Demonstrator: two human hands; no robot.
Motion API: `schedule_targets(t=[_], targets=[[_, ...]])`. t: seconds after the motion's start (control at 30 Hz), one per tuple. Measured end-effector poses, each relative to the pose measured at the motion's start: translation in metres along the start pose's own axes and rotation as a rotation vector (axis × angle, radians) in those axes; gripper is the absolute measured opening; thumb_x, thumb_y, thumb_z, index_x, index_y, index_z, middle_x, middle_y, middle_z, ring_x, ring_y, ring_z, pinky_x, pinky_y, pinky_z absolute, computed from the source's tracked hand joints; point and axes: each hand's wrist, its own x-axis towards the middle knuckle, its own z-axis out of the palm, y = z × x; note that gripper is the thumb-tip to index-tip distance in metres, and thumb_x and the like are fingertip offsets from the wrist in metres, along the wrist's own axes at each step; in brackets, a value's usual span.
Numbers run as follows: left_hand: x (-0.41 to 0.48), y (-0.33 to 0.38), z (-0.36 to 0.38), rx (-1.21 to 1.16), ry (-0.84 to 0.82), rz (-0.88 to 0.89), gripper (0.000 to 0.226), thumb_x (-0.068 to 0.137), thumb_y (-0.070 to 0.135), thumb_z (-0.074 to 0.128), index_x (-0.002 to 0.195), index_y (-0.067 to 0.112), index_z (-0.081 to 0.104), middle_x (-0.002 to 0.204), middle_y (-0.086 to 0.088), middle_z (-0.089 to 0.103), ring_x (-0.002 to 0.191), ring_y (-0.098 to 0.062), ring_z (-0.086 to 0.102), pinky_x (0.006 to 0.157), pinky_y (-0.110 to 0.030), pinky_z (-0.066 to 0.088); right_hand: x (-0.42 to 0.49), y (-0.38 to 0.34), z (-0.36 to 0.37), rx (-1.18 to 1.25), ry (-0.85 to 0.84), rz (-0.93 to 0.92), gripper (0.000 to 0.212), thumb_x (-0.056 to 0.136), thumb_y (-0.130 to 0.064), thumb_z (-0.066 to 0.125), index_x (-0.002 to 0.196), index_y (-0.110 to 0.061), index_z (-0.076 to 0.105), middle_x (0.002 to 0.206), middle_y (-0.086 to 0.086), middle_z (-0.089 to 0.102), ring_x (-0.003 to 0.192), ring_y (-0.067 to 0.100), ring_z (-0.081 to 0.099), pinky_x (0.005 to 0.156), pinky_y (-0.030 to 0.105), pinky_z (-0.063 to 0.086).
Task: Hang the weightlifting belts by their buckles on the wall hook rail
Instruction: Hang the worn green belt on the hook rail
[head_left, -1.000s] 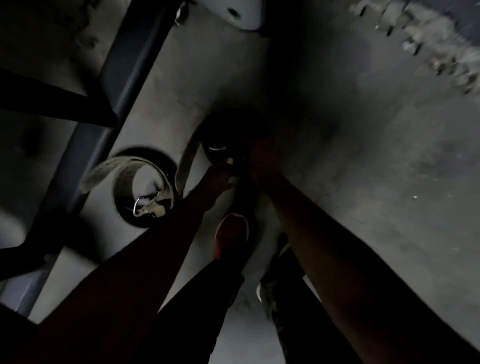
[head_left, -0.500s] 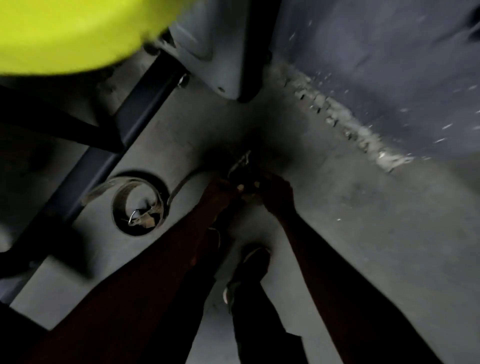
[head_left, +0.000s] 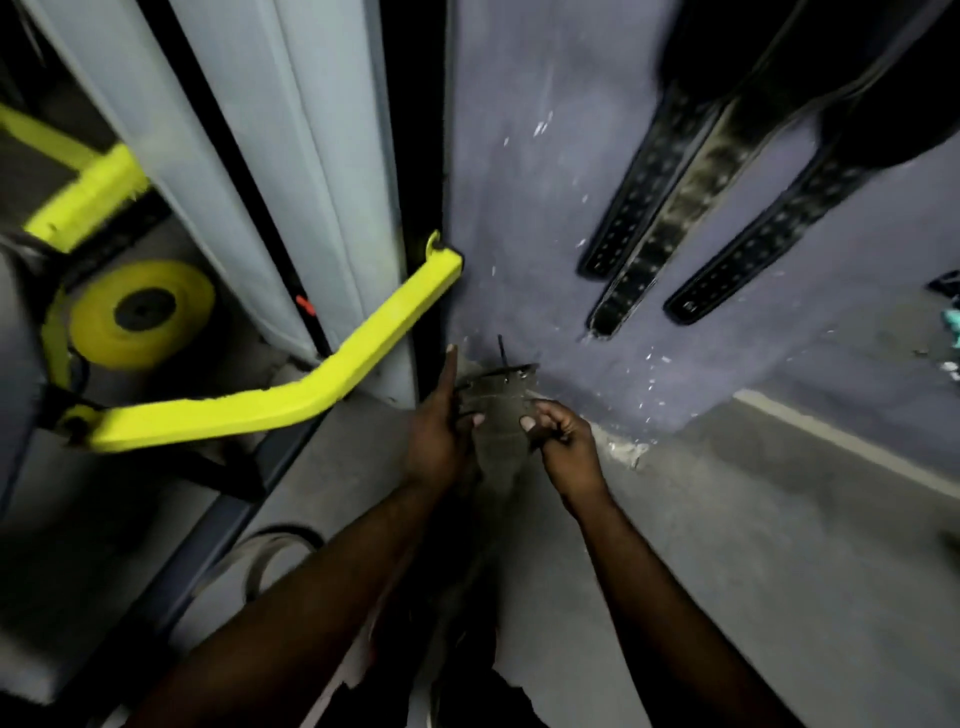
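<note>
A worn grey weightlifting belt (head_left: 493, 415) is held up in front of me by both hands, its metal buckle (head_left: 506, 366) at the top and the strap hanging down between my arms. My left hand (head_left: 441, 436) grips its left edge with the index finger pointing up. My right hand (head_left: 563, 441) is closed on its right edge. Three dark belts (head_left: 691, 208) hang on the purple wall (head_left: 519, 182) at the upper right; the hook rail is out of view. Another coiled belt (head_left: 270, 551) lies on the floor at the lower left, partly hidden by my left arm.
A gym machine with a bright yellow arm (head_left: 311, 384), a yellow roller (head_left: 140, 314) and grey pads (head_left: 291, 156) stands at the left, close to the wall. Its dark frame bar (head_left: 197, 566) runs along the concrete floor (head_left: 779, 545).
The belt has been lifted off the floor in both hands, and my view has swung up from the floor to the wall and the hanging belts.
</note>
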Motion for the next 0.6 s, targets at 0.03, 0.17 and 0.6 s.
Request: schedule_targets(t=[0.03,0.17,0.6], targets=[[0.001,0.008,0.001,0.047,0.005,0.041,0.08,0.092,0.028,0.061,0.157,0.033,0.015,0.138,0.023,0.054,0.116,-0.009,0.059,0.093,-0.027,0.05,-0.001,-0.015,-0.007,0.016,-0.003,-0.029,0.018,0.089,-0.003,0.065,0.1,-0.014,0.074,0.09,0.0,0.073,0.081,0.009,0.065,0.08,0.037,0.054],[0.017,0.089,-0.016,-0.052,0.159,-0.018,0.066,0.091,0.021,0.069,0.148,0.016,0.036,0.101,-0.015,0.069,0.084,-0.015,0.063,0.071,-0.017,0.045,0.0,-0.078,-0.045,0.087,0.005,-0.094,0.019,0.09,-0.01,0.065,0.108,-0.012,0.073,0.103,0.007,0.076,0.093,0.017,0.068,0.092,0.045,0.055],[0.082,0.28,0.004,-0.167,-0.284,-0.132,0.054,0.081,0.072,0.058,0.088,0.02,0.075,0.078,0.003,0.076,0.074,-0.017,0.069,0.074,-0.038,0.061,0.004,-0.21,-0.147,0.165,-0.023,-0.314,0.024,0.097,0.0,0.055,0.121,0.003,0.055,0.103,0.015,0.066,0.086,0.02,0.064,0.072,0.03,0.057]])
